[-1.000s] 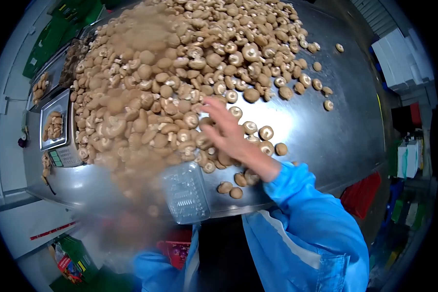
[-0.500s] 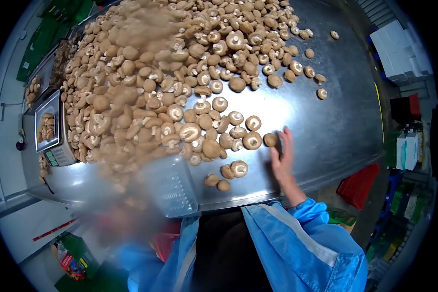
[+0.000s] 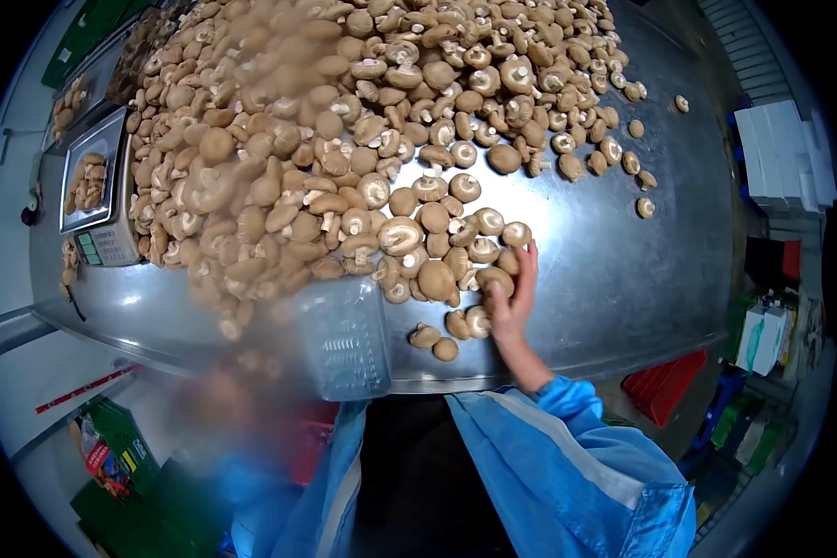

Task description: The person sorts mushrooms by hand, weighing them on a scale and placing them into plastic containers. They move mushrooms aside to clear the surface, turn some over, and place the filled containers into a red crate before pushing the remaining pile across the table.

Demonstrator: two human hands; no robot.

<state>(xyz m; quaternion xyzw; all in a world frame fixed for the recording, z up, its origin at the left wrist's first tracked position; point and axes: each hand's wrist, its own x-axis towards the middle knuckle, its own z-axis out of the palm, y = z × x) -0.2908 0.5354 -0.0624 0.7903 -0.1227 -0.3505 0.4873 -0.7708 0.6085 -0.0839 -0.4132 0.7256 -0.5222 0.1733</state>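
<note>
A large heap of brown shiitake mushrooms point(image 3: 279, 195) covers much of the metal table. My right hand point(image 3: 513, 314) is at the heap's near right edge, its fingers stretched out and its thumb spread from them. It touches a few mushrooms there, including a brown-capped mushroom point(image 3: 495, 282) by the thumb. At the table's front edge lies a clear plastic tray point(image 3: 349, 339) with a ribbed bottom. To the left of this tray, my left hand point(image 3: 219, 400) is a blurred patch. Its fingers cannot be made out, nor whether it grips the tray.
On the left, a digital scale point(image 3: 112, 232) carries a tray of mushrooms point(image 3: 86, 183). Loose mushrooms point(image 3: 645, 207) lie scattered on the right of the metal table point(image 3: 614, 288). A red crate point(image 3: 665, 386) stands below the right edge, and white boxes point(image 3: 779, 153) are farther right.
My right hand has moved left against the mushrooms, and several at the edge now sit closer together. The view has shifted a little. My left hand stays blurred beside the tray.
</note>
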